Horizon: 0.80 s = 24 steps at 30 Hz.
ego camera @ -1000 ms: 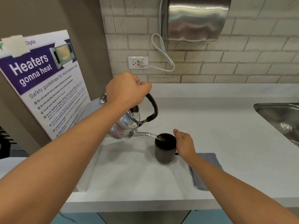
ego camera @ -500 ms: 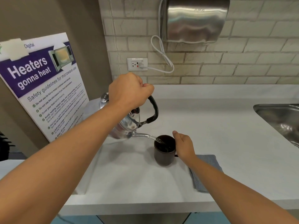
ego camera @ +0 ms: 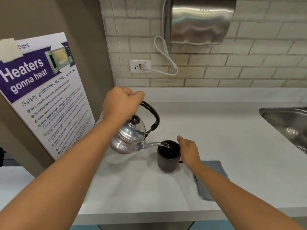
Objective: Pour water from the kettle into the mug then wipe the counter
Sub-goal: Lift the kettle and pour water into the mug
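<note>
My left hand [ego camera: 122, 103] is closed around the black handle of a shiny steel kettle [ego camera: 128, 138], held above the white counter [ego camera: 224, 140] and tipped to the right. A thin stream of water runs from its spout into a dark brown mug [ego camera: 167, 161] standing on the counter. My right hand [ego camera: 188, 151] grips the mug's right side at its handle, thumb near the rim. A grey folded cloth [ego camera: 211, 178] lies flat on the counter just right of the mug, partly under my right forearm.
A steel sink [ego camera: 289, 125] is set into the counter at the right edge. A microwave safety poster [ego camera: 41, 90] leans on the left wall. On the brick wall hang a hand dryer [ego camera: 199, 20] and a socket [ego camera: 139, 65] with its cord.
The kettle has stayed tilted over the mug with water still running. Its lid knob now shows below my left hand. My right hand has kept its hold on the mug.
</note>
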Tool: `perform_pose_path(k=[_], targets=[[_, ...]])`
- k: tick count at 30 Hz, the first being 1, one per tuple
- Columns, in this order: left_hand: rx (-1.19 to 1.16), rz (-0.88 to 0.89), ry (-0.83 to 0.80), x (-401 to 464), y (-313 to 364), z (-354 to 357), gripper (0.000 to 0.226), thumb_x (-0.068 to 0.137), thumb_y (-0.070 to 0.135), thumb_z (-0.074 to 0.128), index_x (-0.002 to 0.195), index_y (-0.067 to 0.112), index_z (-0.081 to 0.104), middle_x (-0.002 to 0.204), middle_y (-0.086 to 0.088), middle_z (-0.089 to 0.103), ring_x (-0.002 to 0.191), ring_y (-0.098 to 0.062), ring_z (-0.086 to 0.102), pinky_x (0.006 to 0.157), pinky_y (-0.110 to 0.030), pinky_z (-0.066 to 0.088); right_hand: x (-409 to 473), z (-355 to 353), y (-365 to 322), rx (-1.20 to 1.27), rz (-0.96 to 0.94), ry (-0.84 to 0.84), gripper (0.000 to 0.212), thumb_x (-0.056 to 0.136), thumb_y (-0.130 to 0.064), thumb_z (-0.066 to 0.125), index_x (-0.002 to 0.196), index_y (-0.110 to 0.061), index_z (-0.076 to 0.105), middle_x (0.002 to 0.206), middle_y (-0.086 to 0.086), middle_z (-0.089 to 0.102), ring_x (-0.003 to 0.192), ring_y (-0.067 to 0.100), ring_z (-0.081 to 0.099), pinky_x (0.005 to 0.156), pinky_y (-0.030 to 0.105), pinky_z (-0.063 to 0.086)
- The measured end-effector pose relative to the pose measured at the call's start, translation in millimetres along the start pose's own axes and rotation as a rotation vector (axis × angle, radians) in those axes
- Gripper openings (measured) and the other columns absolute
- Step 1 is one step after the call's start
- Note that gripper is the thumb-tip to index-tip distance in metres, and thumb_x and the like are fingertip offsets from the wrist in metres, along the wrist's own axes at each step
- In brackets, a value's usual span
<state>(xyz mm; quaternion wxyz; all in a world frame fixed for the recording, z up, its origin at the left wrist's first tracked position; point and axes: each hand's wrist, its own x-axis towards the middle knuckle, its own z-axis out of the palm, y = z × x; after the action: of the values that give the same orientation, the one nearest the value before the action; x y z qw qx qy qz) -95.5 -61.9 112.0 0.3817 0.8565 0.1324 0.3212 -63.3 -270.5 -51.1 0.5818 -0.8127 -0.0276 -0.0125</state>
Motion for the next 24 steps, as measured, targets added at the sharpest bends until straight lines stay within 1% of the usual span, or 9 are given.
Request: perform_pose_path(k=[3,6,11,13,15,17,20,22,24], targets=[[-0.067,-0.054,0.011,1,-8,0,0.038,0.062,0.028,0.056,0.038,0.017,0.029,0.034,0.009,0.018,0.039,-0.013,0.019,0.047,-0.026,0.024,-1,0,0,0.010,-0.013,-0.004,0.054,0.097,-0.029,0.044,0.050,-0.020,0.021,0.042,-0.011,0.025,0.038,0.005,0.026,0.041,0.016,0.026],[-0.148,-0.108,0.008,4,-17,0,0.041,0.063,0.027,0.057,0.034,0.016,0.029,0.033,0.009,0.018,0.038,-0.013,0.018,0.048,-0.026,0.024,-1,-1,1,0.022,-0.019,-0.010,0.054,0.098,-0.028,0.044,0.049,-0.021,0.022,0.039,-0.012,0.026,0.037,0.004,0.027,0.040,0.016,0.026],[-0.262,-0.195,0.013,5,-28,3,0.046,0.065,0.024,0.057,0.029,0.018,0.028,0.031,0.011,0.015,0.034,-0.009,0.013,0.036,-0.017,0.014,2,-2,3,0.041,0.024,-0.016,0.052,0.097,-0.031,0.044,0.051,-0.020,0.022,0.043,-0.011,0.027,0.039,0.006,0.029,0.041,0.018,0.030],[-0.313,-0.259,0.038,6,-32,3,0.049,0.066,0.023,0.058,0.030,0.019,0.025,0.033,0.012,0.013,0.035,-0.009,0.012,0.035,-0.017,0.012,3,-3,5,0.044,0.042,-0.030,0.050,0.096,-0.033,0.045,0.053,-0.017,0.024,0.047,-0.005,0.029,0.045,0.011,0.030,0.045,0.022,0.031],[-0.357,-0.337,0.062,9,-36,2,0.050,0.066,0.023,0.058,0.030,0.019,0.024,0.035,0.012,0.012,0.036,-0.010,0.012,0.036,-0.017,0.011,3,-4,6,0.042,0.064,-0.062,0.047,0.095,-0.035,0.045,0.058,-0.012,0.029,0.055,0.006,0.031,0.053,0.017,0.033,0.053,0.028,0.030],[-0.397,-0.395,0.082,14,-39,1,0.047,0.065,0.024,0.058,0.034,0.020,0.024,0.039,0.009,0.016,0.039,-0.011,0.014,0.039,-0.019,0.011,4,-6,6,0.032,0.078,-0.103,0.045,0.094,-0.037,0.047,0.059,-0.012,0.033,0.058,0.009,0.034,0.055,0.018,0.035,0.057,0.031,0.030],[-0.480,-0.450,0.115,25,-39,-1,0.037,0.063,0.026,0.058,0.045,0.025,0.026,0.053,0.000,0.022,0.047,-0.015,0.017,0.047,-0.030,0.013,9,-12,3,-0.007,0.059,-0.133,0.047,0.094,-0.037,0.048,0.056,-0.013,0.034,0.050,0.002,0.038,0.049,0.018,0.038,0.055,0.030,0.035],[-0.533,-0.464,0.145,35,-37,1,0.035,0.061,0.027,0.059,0.048,0.025,0.027,0.055,-0.001,0.023,0.048,-0.015,0.017,0.047,-0.031,0.013,17,-17,-6,-0.033,0.020,-0.115,0.048,0.095,-0.037,0.047,0.055,-0.013,0.036,0.048,0.000,0.040,0.047,0.016,0.038,0.053,0.026,0.039],[-0.597,-0.447,0.184,47,-35,6,0.035,0.062,0.026,0.060,0.048,0.025,0.028,0.053,0.001,0.023,0.047,-0.015,0.018,0.046,-0.030,0.013,30,-21,-26,-0.051,-0.024,-0.078,0.049,0.095,-0.039,0.046,0.054,-0.011,0.042,0.048,0.002,0.046,0.045,0.013,0.043,0.052,0.021,0.041]])
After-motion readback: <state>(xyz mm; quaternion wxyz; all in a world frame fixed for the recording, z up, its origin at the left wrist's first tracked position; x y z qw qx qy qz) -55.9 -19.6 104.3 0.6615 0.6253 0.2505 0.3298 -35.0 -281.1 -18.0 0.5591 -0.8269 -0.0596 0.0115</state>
